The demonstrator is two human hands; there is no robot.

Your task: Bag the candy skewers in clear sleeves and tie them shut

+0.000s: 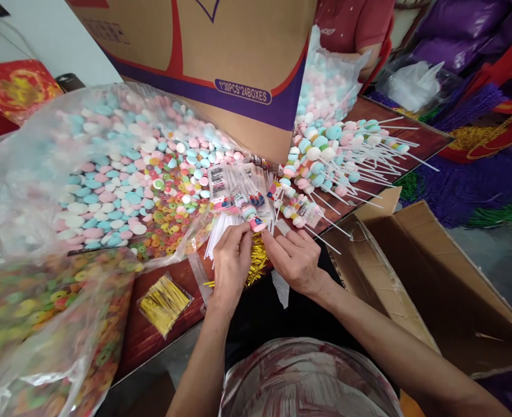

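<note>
A candy skewer in a printed clear wrapper (pixel 255 222) points away from me, its near end at my fingertips. My left hand (pixel 231 255) is closed, thumb and forefinger pinching that near end. Close on the other side, my right hand (pixel 297 259) is also closed, its fingertips pressed together beside the wrapper. What the right fingertips hold is too small to make out. Below the hands lies a pile of gold twist ties (pixel 258 262). White sticks (pixel 222 229) and printed clear wrappers (pixel 219 182) lie just beyond my left hand.
Pastel marshmallows (pixel 108 197) and gummy rings (pixel 169 229) spill from plastic bags at left. A bundle of twist ties (pixel 164 304) lies nearby. Finished-looking skewers (pixel 325 153) are heaped at right. A large carton (pixel 238 52) stands behind; an open carton (pixel 447 278) sits at right. Another person (pixel 351 26) sits beyond.
</note>
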